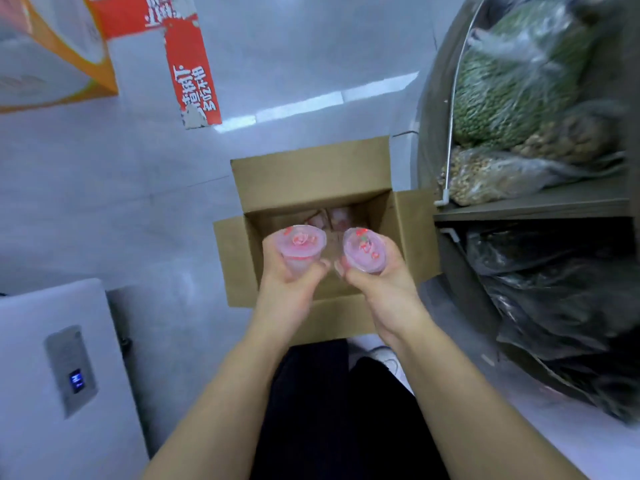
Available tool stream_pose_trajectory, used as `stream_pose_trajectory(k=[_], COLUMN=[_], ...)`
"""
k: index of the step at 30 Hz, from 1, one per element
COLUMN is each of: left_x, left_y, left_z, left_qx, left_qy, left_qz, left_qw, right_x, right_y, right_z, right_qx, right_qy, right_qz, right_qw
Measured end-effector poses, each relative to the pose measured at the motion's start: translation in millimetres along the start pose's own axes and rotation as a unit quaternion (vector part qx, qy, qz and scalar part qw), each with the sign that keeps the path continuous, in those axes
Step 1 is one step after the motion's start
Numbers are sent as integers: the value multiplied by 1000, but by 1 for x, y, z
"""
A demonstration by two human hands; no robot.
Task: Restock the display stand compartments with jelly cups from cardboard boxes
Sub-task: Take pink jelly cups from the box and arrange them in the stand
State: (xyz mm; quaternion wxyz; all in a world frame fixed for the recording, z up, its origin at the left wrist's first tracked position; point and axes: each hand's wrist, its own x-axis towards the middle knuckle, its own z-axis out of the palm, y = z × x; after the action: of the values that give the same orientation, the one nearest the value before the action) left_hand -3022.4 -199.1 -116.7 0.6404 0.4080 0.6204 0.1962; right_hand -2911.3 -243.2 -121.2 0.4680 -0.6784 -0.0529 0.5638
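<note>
The left hand (294, 268) is gripping one pink, clear plastic jelly cup (300, 244), fingers curled round its base; the right hand (375, 271) is gripping another (363, 249). Below the fingers is sitting the open brown cardboard box (311, 181). Squeezing could be buckling the thin walls, risking a slip.

Arms: two bare forearms, uncovered from wrist to the bottom edge of view; no sleeve shows.
Hands: left hand (294, 268) and right hand (375, 271) bare, without gloves, rings or watch.
Legs: dark, near-black trousers (339, 410) of plain matte fabric.
Footwear: a pale shoe (384, 356) with dark laces, only partly visible.
</note>
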Motion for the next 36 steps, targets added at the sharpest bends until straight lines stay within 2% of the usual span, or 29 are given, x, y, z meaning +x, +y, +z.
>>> stream_pose_trajectory(k=[4,8,13,16,18,21,24,26,31,34,36], left_x=[-96,-169,-244,-285,-311,-345,-368,-378,-386,-377,-369], left_y=[141,266,367,398,409,416,413,411,422,440,453], left_z=[-10,6,51,92,121,161,192,207,232,250,265], left_qx=[9,36,90,86,80,80,95,112,137,151,172], left_qy=[-68,-125,-232,-308,-360,-434,-487,-491,-427,-418,-424], left_qz=[76,221,380,437,443,429,425,441,458,491,505], left_qw=[995,967,891,841,817,788,757,743,768,749,732], right_x=[-122,-226,-331,-387,-417,-449,-475,-488,-487,-469,-458], right_y=[-123,-235,-325,-355,-363,-364,-360,-360,-376,-389,-396], right_z=[-10,-36,-80,-113,-136,-174,-215,-241,-286,-300,-307], right_qx=[13,24,193,207,166,109,50,-10,-153,-284,-380], right_qy=[-25,-17,-46,16,92,208,274,302,386,422,438], right_qz=[-81,-165,-262,-334,-369,-375,-368,-347,-328,-289,-258], right_qw=[996,986,944,920,910,897,887,888,848,811,773])
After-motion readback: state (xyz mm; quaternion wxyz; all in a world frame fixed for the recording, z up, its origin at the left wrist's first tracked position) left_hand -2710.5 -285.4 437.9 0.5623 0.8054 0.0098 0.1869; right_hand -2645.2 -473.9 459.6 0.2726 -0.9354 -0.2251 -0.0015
